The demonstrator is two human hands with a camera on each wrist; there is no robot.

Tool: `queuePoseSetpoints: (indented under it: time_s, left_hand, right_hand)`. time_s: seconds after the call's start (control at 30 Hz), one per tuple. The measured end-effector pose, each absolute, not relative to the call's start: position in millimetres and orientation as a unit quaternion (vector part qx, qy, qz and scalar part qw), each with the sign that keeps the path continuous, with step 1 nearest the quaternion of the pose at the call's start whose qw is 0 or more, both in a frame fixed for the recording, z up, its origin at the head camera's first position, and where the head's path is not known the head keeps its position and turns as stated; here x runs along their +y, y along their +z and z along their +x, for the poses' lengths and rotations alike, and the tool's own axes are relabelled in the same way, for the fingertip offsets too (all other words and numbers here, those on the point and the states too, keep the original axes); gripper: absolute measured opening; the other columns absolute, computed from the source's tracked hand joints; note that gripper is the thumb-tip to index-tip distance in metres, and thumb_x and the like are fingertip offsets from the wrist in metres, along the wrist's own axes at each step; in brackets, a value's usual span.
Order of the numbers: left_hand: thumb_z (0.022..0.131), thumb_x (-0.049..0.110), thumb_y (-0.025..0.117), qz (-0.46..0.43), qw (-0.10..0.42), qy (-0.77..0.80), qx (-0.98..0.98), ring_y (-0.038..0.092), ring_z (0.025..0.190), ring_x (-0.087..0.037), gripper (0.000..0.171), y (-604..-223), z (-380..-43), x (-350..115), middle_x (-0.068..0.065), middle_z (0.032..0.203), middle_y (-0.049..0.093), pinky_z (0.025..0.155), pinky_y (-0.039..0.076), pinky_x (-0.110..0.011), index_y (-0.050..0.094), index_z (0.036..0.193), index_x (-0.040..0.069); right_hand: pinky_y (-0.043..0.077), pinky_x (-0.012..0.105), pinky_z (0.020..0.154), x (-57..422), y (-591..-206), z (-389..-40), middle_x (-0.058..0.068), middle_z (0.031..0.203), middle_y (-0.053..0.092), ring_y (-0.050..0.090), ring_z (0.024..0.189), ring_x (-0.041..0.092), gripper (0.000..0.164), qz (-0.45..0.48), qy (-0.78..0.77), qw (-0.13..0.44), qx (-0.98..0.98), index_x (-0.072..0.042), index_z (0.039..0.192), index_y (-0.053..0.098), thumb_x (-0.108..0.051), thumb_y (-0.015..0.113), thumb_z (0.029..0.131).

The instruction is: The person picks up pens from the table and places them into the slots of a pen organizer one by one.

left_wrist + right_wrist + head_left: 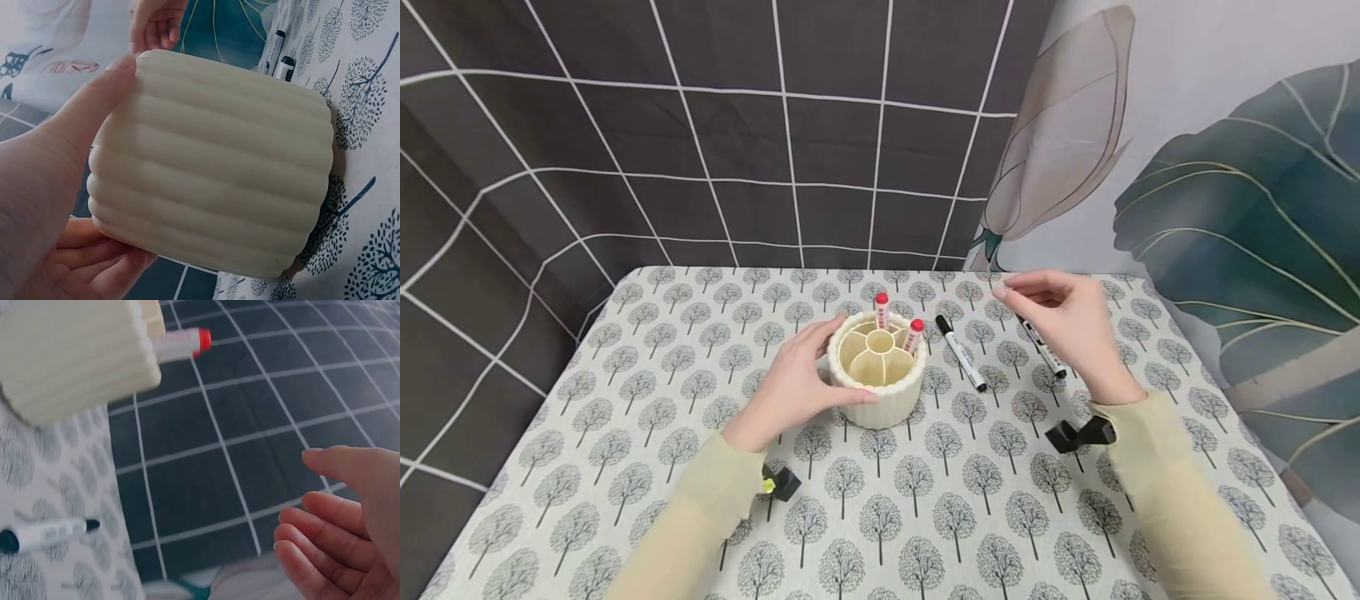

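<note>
Head view puts the pot upright on the counter, with the left hand gripping it, thumb on the near side of the rim and fingers round the far side. The right hand is half open above the counter, fingers loosely bent and thumb well apart; the right wrist view shows nothing in its grasp. The pot looks stiff and fairly light, probably plastic, though a ceramic one would be heavier and could chip. Its ribbed wall should give fair grip; a wide hold across the body seems safest, since a pull on the rim alone could tip it. The pens look light, rigid and smooth, apt to roll if nudged, and best pinched about mid-barrel. Counted, there are one pot, two red pens and two black pens. The rear red pen and the side red pen stand in the pot, caps up. The near black pen lies beside the pot, and the far black pen lies farther off, one end hidden by the right hand. The exact number of compartments cannot be told.
</note>
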State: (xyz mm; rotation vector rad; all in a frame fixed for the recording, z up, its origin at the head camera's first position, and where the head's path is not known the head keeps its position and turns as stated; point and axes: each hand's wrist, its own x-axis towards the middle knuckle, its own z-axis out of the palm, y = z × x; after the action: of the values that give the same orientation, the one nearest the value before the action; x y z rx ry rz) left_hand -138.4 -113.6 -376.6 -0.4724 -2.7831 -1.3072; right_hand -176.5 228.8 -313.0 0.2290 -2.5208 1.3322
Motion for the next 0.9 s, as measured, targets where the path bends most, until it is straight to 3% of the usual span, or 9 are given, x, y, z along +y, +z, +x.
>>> queuePoseSetpoints:
  time_s: [0.23, 0.5, 0.57, 0.77, 0.9]
  left_hand:
    - [0.06, 0.064, 0.089, -0.154, 0.028, -0.428, -0.89, 0.055, 0.13, -0.028, 0.116, -378.8, -131.8, -116.1, -0.004, 0.15, 0.05, 0.107, 0.046, -0.049, 0.044, 0.152, 0.01]
    - [0.064, 0.057, 0.091, -0.127, 0.02, -0.453, -0.882, 0.055, 0.128, -0.026, 0.107, -378.1, -122.1, -117.1, -0.003, 0.145, 0.053, 0.107, 0.046, -0.048, 0.047, 0.15, 0.011]
    - [0.065, 0.056, 0.091, -0.127, 0.026, -0.453, -0.882, 0.057, 0.127, -0.025, 0.105, -378.1, -120.4, -117.8, -0.003, 0.144, 0.054, 0.107, 0.046, -0.047, 0.049, 0.149, 0.011]
    - [0.069, 0.048, 0.092, -0.13, 0.035, -0.458, -0.879, 0.059, 0.124, -0.024, 0.096, -377.7, -114.5, -120.0, -0.003, 0.139, 0.056, 0.105, 0.049, -0.043, 0.05, 0.148, 0.012]
    - [0.074, 0.039, 0.091, -0.128, 0.034, -0.46, -0.878, 0.059, 0.124, -0.028, 0.089, -377.4, -110.1, -121.2, -0.007, 0.138, 0.057, 0.104, 0.049, -0.042, 0.051, 0.147, 0.008]
  right_hand:
    - [0.052, 0.015, 0.066, 269.0, -329.5, -182.1, -0.005, 0.098, 0.076, 0.069, 0.08, 0.004, 0.041, 0.034, 0.426, 0.152, -0.891, -0.009, 0.109, 0.078, -0.044, 0.08, 0.088]
    - [0.05, 0.017, 0.079, 302.1, -346.5, -178.6, 0.007, 0.117, 0.073, 0.065, 0.089, -0.005, 0.052, -0.012, 0.393, 0.082, -0.916, -0.013, 0.123, 0.074, -0.051, 0.079, 0.087]
    - [0.05, 0.018, 0.077, 308.3, -351.4, -177.2, 0.012, 0.121, 0.072, 0.066, 0.092, 0.0, 0.057, -0.015, 0.381, 0.061, -0.923, -0.01, 0.127, 0.071, -0.05, 0.078, 0.087]
    - [0.051, 0.025, 0.079, 321.7, -370.0, -176.5, 0.019, 0.124, 0.069, 0.066, 0.108, 0.032, 0.065, -0.007, 0.352, 0.024, -0.936, -0.003, 0.132, 0.067, -0.05, 0.077, 0.089]
    - [0.05, 0.036, 0.086, 326.3, -382.6, -175.7, 0.019, 0.12, 0.07, 0.067, 0.103, 0.033, 0.063, -0.004, 0.34, 0.008, -0.94, -0.002, 0.13, 0.066, -0.047, 0.079, 0.089]
